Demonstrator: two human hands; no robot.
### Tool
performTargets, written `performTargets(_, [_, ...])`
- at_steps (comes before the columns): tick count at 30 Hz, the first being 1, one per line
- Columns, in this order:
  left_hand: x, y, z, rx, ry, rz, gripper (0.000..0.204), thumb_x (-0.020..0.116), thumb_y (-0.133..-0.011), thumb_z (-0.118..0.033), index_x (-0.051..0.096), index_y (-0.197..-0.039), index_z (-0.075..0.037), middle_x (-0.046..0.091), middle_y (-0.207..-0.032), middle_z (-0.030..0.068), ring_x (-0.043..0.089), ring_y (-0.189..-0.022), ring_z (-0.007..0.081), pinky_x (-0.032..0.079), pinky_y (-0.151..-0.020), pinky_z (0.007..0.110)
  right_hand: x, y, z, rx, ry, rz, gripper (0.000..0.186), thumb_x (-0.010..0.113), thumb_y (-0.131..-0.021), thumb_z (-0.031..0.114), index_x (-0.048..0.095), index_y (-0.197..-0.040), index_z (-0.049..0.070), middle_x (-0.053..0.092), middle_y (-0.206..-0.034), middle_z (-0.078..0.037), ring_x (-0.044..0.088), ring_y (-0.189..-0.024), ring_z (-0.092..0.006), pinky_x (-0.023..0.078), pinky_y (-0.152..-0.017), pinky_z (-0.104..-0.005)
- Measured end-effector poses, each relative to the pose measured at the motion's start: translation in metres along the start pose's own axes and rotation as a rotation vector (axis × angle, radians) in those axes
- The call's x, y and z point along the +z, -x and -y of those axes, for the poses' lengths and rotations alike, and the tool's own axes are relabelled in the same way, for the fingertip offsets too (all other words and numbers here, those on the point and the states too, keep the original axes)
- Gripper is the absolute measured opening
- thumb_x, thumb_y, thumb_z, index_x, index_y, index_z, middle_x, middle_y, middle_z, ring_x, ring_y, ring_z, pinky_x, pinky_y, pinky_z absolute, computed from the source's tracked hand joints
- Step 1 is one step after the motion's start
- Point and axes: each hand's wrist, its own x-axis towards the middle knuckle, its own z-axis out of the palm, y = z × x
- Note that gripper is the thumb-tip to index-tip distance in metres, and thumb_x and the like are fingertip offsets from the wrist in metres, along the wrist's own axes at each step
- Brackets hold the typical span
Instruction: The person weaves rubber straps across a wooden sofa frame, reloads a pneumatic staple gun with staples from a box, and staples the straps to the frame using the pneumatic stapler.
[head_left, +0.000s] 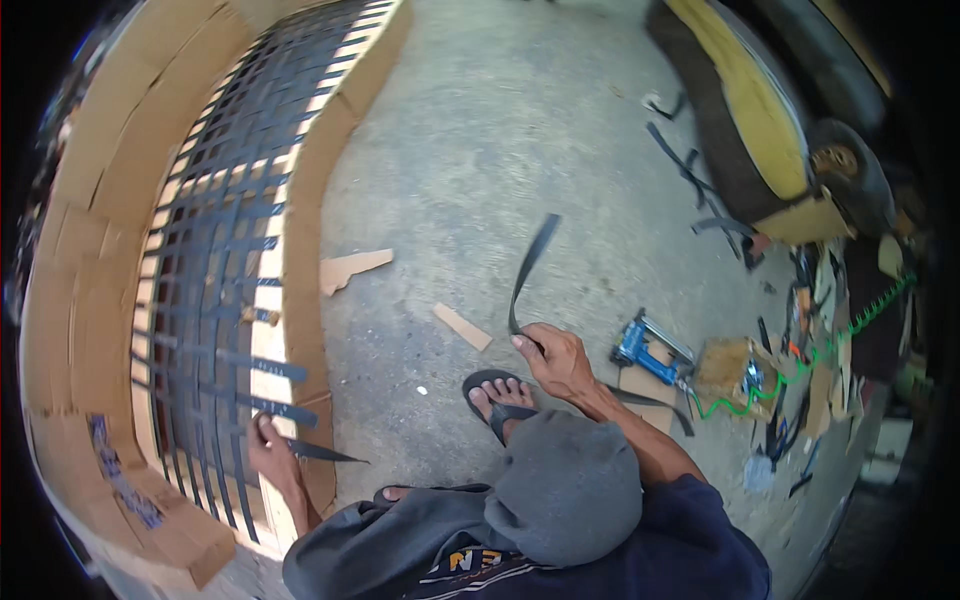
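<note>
My right hand [555, 362] is closed around a black strap [530, 265], whose free end curves upward above the floor. Another black length [655, 400] shows beyond my right forearm; whether it is the same strap I cannot tell. At the near right edge of a long wooden frame [270, 345], my left hand [272, 455] has its fingers closed at a black strap [325, 453] whose pointed tail sticks out to the right. Woven black webbing [215, 260] crosses the frame, and several strap ends overhang its right rail.
Cardboard [305, 260] covers the frame's sides. On the floor at right lie a blue staple gun [645, 345] with a green coiled hose [740, 408], an open box [735, 370] and loose straps [685, 165]. Cardboard scraps [462, 327] lie between the frame and my sandalled foot [500, 400].
</note>
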Motion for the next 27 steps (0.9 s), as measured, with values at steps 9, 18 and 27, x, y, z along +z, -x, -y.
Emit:
performTargets(9, [-0.021, 0.010, -0.056, -0.308, 1.584, 0.236, 0.044, 0.061, -0.109, -0.035, 0.055, -0.139, -0.004, 0.072, -0.102, 0.0092, 0.073, -0.090, 0.0227, 0.061, -0.082, 0.041, 0.139, -0.017, 0.190, -0.255, -0.355, 1.122, 0.028, 0.071, -0.103, 0.026, 0.073, -0.114, -0.001, 0.071, -0.085, -0.012, 0.063, -0.075, -0.0124, 0.052, -0.068, -0.0331])
performTargets(18, [-0.098, 0.098, 0.028, -0.322, 1.757, -0.293, 0.057, 0.040, -0.114, -0.049, 0.051, -0.142, 0.000, 0.072, -0.098, 0.0109, 0.072, -0.090, 0.0189, 0.061, -0.076, 0.035, 0.206, 0.023, 0.228, 0.009, -0.191, 1.502, 0.027, 0.068, -0.106, 0.020, 0.072, -0.120, -0.003, 0.074, -0.094, -0.003, 0.068, -0.088, -0.0094, 0.055, -0.075, -0.0282])
performTargets(27, [-0.134, 0.056, 0.099, -0.476, 0.365, -0.684, 0.056, 0.060, -0.107, -0.048, 0.073, -0.093, 0.005, 0.066, -0.070, 0.0219, 0.069, -0.066, 0.0343, 0.051, -0.064, 0.044, 0.248, 0.018, 0.335, -0.712, 0.151, 1.447, 0.049, 0.070, -0.102, 0.032, 0.063, -0.140, 0.002, 0.070, -0.129, -0.023, 0.071, -0.112, -0.0344, 0.057, -0.092, -0.0451])
